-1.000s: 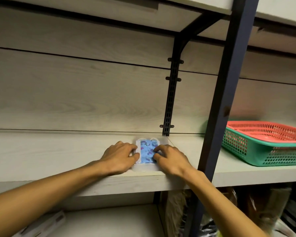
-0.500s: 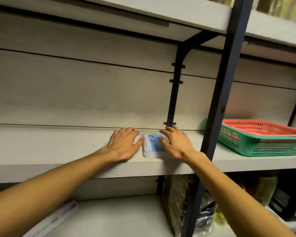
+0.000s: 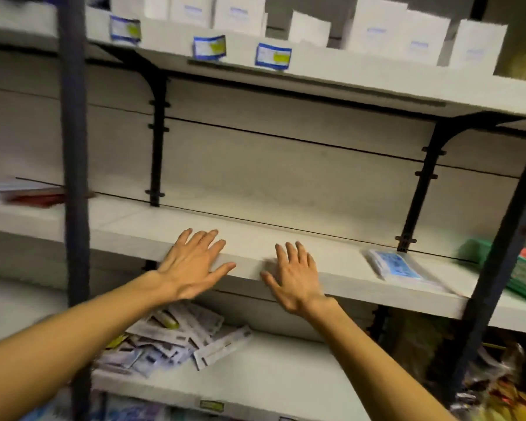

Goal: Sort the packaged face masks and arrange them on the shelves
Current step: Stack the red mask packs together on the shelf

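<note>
Both spread, empty hands, left hand point(image 3: 192, 264) and right hand point(image 3: 295, 276), are held mid-frame; the heap of white packaged masks point(image 3: 167, 341) at lower left is probably fetched next.

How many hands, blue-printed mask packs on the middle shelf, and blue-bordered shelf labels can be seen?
Hands: 2, the left hand and the right hand, both spread with nothing in them
Blue-printed mask pack on the middle shelf: 1
Blue-bordered labels on the top shelf edge: 3
Total: 6
</note>
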The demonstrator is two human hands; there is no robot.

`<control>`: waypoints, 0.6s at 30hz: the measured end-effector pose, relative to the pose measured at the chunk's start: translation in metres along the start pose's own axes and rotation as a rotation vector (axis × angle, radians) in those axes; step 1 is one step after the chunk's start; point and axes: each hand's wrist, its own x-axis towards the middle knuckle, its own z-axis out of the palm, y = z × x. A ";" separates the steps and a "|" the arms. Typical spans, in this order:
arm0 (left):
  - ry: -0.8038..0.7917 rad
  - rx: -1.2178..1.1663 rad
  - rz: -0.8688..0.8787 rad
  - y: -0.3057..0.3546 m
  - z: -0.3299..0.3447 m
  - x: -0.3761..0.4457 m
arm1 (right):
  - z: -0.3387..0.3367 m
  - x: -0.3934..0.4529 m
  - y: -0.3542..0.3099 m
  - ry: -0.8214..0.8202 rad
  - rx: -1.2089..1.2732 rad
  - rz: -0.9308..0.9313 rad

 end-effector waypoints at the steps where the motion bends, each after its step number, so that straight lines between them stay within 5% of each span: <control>1: 0.009 0.009 -0.017 -0.019 -0.003 -0.018 | 0.003 0.001 -0.024 -0.006 0.006 -0.033; 11: 0.049 0.128 -0.269 -0.193 -0.026 -0.132 | 0.010 0.029 -0.239 -0.094 0.029 -0.414; 18: -0.080 0.233 -0.389 -0.294 0.007 -0.160 | 0.037 0.070 -0.352 -0.117 0.149 -0.604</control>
